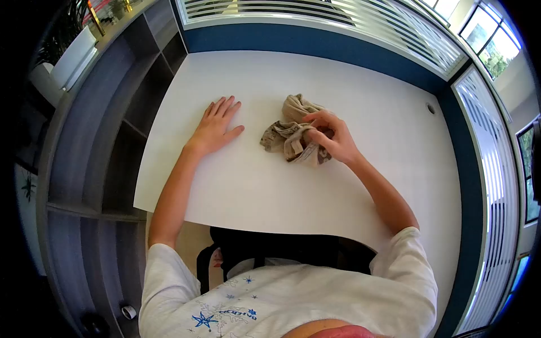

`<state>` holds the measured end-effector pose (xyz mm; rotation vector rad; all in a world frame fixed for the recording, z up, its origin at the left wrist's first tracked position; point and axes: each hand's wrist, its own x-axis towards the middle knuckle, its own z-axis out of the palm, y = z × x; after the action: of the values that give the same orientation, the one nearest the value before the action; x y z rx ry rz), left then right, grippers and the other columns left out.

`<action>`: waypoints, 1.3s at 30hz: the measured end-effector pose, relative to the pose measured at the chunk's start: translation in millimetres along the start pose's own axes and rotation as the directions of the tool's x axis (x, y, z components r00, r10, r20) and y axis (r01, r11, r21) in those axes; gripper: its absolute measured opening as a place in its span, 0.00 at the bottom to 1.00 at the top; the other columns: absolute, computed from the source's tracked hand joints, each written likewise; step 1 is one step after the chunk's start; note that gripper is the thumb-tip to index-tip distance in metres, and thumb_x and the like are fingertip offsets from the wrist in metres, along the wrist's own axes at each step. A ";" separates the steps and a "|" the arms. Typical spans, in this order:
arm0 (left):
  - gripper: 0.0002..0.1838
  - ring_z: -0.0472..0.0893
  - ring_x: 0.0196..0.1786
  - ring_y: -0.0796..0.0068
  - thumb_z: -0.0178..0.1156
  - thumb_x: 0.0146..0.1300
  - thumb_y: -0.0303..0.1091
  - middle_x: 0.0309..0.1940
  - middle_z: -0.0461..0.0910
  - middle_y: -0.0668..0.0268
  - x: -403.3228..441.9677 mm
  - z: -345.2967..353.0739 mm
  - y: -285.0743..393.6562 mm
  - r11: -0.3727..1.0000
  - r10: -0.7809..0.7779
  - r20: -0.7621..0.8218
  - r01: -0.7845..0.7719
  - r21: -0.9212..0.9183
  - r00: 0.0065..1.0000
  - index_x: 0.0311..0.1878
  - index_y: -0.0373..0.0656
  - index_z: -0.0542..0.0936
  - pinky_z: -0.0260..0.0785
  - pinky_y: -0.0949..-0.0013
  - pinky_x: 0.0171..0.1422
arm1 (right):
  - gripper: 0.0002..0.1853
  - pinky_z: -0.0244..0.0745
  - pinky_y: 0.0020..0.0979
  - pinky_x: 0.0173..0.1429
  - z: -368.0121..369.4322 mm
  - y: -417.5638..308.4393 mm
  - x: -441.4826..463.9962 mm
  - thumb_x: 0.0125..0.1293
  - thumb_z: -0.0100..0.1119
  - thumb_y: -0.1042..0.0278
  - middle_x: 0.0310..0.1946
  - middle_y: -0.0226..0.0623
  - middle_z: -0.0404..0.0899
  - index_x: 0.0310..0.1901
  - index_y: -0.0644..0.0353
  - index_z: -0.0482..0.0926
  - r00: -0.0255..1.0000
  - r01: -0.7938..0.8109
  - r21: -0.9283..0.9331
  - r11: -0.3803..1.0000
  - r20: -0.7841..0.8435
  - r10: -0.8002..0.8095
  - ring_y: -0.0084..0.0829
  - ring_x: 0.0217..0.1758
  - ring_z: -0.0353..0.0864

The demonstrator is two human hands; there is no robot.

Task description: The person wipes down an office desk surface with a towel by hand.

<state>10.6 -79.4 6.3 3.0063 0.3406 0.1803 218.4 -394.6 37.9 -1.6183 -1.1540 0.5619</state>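
A crumpled beige-and-brown patterned cloth (290, 132) lies bunched up on the white desk (270, 197), right of the middle. What kind of cloth item it is, I cannot tell from its folds. My right hand (331, 137) grips its right side, thumb and fingers curled into the fabric; some fingertips are hidden in the folds. To the left, my left hand (214, 128) rests palm down on the desktop, fingers stretched out and thumb pointing toward the cloth. A gap separates it from the cloth.
Blue-edged partitions (315, 65) with striped glass border the desk's back and right. A dark grey shelf unit (101, 129) stands at the left, with a white planter (74, 56) on top. Near the back right corner is a cable hole (430, 108).
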 end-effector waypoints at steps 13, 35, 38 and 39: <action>0.43 0.50 0.92 0.47 0.55 0.82 0.59 0.90 0.55 0.50 -4.4 5.3 -4.3 1.000 0.030 -0.023 -0.030 -0.001 0.999 0.88 0.42 0.61 0.39 0.45 0.96 | 0.57 0.59 0.59 0.85 16.8 3.4 5.9 0.49 0.85 0.34 0.81 0.48 0.70 0.81 0.46 0.74 0.976 0.092 -0.833 0.546 -0.032 -0.214 0.48 0.88 0.65; 0.42 0.48 0.93 0.49 0.55 0.82 0.57 0.91 0.54 0.51 -5.3 -0.8 1.4 0.999 0.013 0.003 -0.013 -0.050 1.000 0.89 0.42 0.60 0.39 0.47 0.96 | 0.29 0.83 0.48 0.56 5.3 2.7 6.7 0.60 0.79 0.48 0.43 0.46 0.88 0.56 0.60 0.88 0.985 0.166 -0.440 0.882 0.039 -0.166 0.50 0.49 0.87; 0.42 0.48 0.93 0.49 0.55 0.82 0.56 0.91 0.54 0.51 -5.0 -2.4 4.8 1.000 0.005 0.016 -0.005 -0.009 1.000 0.89 0.42 0.60 0.39 0.47 0.96 | 0.29 0.84 0.49 0.56 23.8 -22.3 -5.3 0.61 0.78 0.48 0.43 0.46 0.88 0.56 0.61 0.88 0.959 0.276 -0.659 0.699 0.142 -0.245 0.50 0.51 0.87; 0.42 0.48 0.93 0.49 0.55 0.82 0.56 0.91 0.54 0.51 -4.0 -0.6 4.8 1.000 0.004 0.013 -0.004 -0.011 1.000 0.89 0.42 0.60 0.39 0.47 0.96 | 0.30 0.84 0.49 0.57 29.3 -30.2 -13.5 0.60 0.78 0.47 0.44 0.46 0.88 0.57 0.61 0.87 0.955 0.292 -0.595 0.748 0.226 -0.193 0.50 0.52 0.87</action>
<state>7.7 -84.9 7.0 2.9958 0.3316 0.1628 176.7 -392.5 52.4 -1.9496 -1.7703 0.1173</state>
